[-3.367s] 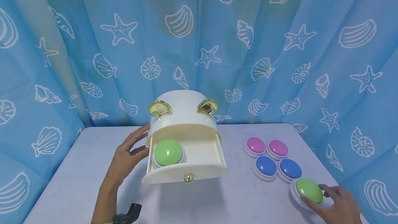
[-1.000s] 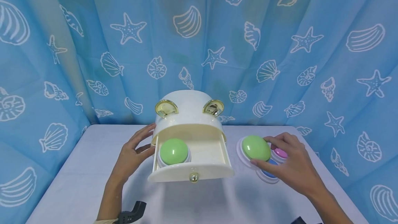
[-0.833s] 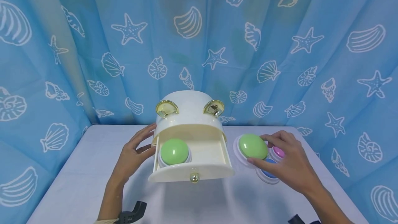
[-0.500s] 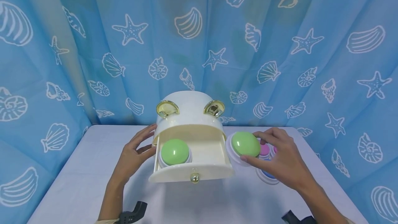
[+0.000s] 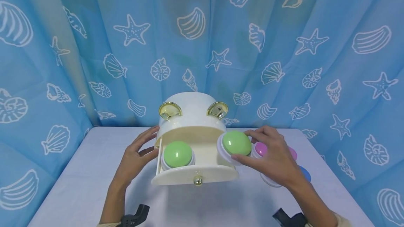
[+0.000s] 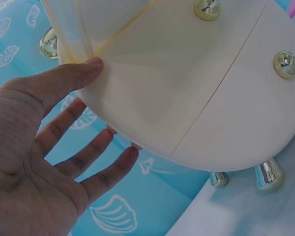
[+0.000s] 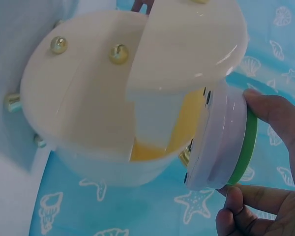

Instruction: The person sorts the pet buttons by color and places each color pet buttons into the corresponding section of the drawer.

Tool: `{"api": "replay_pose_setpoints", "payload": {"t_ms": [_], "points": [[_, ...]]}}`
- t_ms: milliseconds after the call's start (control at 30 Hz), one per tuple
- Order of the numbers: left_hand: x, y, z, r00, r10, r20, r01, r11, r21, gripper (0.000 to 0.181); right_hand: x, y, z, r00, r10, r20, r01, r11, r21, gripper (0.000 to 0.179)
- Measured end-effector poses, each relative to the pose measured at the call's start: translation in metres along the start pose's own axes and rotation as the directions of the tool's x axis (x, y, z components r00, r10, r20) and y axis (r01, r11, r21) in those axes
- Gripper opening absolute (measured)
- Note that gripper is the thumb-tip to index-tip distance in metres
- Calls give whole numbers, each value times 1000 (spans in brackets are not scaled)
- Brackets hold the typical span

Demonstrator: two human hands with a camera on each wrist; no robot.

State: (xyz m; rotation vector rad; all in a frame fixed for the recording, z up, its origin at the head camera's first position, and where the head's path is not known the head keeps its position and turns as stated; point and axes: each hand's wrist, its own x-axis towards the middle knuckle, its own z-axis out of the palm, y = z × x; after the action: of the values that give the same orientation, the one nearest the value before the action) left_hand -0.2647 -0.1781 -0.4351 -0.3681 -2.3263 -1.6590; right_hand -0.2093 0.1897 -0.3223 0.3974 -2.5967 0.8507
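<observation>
A white chest (image 5: 192, 106) with gold ears stands on the table, its upper drawer (image 5: 173, 178) pulled out. One green domed push button (image 5: 177, 154) sits in the drawer's left side. My right hand (image 5: 273, 158) grips a second green push button (image 5: 237, 143) by its edge, thumb in front and fingers behind, and it overlaps the drawer's right wall in the head view. In the right wrist view, this button's white base (image 7: 219, 137) is tilted toward the drawer. My left hand (image 5: 134, 158) rests against the chest's left side, thumb at its front edge (image 6: 91, 69).
Right of the chest lie a pink push button (image 5: 260, 149), another pink one (image 5: 293, 153) and a blue one (image 5: 305, 173), partly behind my right hand. A white base rim (image 5: 270, 181) shows under my wrist. A blue shell-patterned curtain (image 5: 202, 45) hangs behind the table.
My right hand took the green button from the table's right front and carried it left, past the pink and blue buttons, to the drawer's right side. My left hand stays at the chest.
</observation>
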Motion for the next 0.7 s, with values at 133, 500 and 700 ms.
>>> {"api": "replay_pose_setpoints", "payload": {"t_ms": [133,500,700], "points": [[0,1,-1,1000,-6,-1,6,1000,4,66,4,-5,6,1000,-3,16,2,999,47,66],[-1,2,-1,1000,0,-6,0,1000,-13,66,11,-14,21,999,-22,26,21,999,34,66],[0,2,0,1000,1,-7,-1,1000,-10,66,13,-18,27,999,-27,35,26,999,20,68]]}}
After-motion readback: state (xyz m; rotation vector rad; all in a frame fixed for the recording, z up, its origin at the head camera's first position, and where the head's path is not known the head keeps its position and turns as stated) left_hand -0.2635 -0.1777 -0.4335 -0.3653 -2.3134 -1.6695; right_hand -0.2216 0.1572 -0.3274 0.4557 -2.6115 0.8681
